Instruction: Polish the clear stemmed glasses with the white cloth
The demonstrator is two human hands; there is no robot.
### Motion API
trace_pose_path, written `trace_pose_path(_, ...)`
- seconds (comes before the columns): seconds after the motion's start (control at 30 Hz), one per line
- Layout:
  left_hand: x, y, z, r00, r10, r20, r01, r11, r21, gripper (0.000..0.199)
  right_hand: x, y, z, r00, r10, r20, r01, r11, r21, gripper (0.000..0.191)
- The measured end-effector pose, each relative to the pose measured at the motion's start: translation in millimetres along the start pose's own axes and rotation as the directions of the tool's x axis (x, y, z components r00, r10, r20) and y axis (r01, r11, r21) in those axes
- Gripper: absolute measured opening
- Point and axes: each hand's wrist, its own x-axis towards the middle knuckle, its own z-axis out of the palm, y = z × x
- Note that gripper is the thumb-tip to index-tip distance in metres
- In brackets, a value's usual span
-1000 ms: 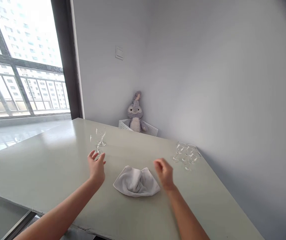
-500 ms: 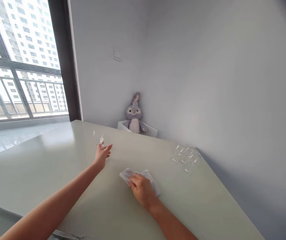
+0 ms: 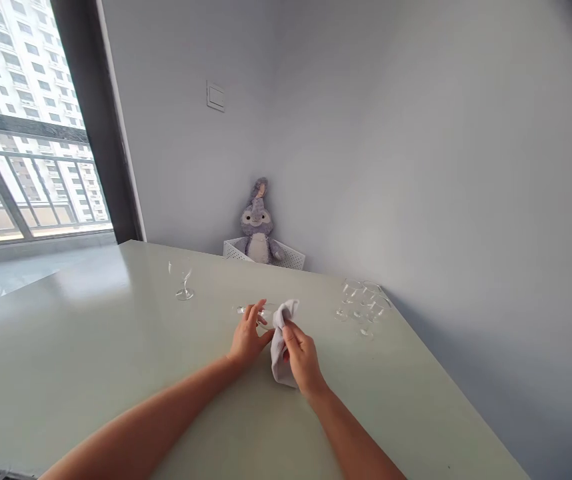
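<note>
Near the middle of the pale table (image 3: 116,360), my left hand (image 3: 250,337) holds a clear stemmed glass (image 3: 266,317) tilted on its side, its foot pointing left and its bowl toward the cloth. My right hand (image 3: 303,353) grips a light grey cloth (image 3: 281,360), bunched up at the glass's rim. Whether the cloth reaches inside the bowl is hard to make out. One more clear glass (image 3: 185,292) stands upright to the left, beyond my left hand. Several stemmed glasses (image 3: 363,308) stand close together at the right.
A purple-grey plush toy (image 3: 257,230) sits in a white perforated basket (image 3: 290,257) behind the table's far edge. The wall runs along the table's right edge. A window (image 3: 26,133) is at the left.
My left hand has moved right and toward me, now with a glass in it. My right hand has lifted the cloth off the table and bunched it against the glass. The view has shifted slightly.
</note>
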Motion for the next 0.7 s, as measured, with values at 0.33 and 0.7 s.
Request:
trace_pose_path(0.33, -3, 5, -30.8, 0.937, 0.235, 0.259, -0.236, 0.971, -0.029, 0.065, -8, 3, 5, 0.858, 0.243, 0.452, -0.165, 0.965, -0.206, 0.041)
trace_pose_path(0.7, -13, 12, -21.7, 0.94, 0.335, -0.069, -0.34, 0.895, -0.288, 0.03, 1, 4, 3, 0.935, 0.32, 0.152, -0.35, 0.771, 0.532, 0.025)
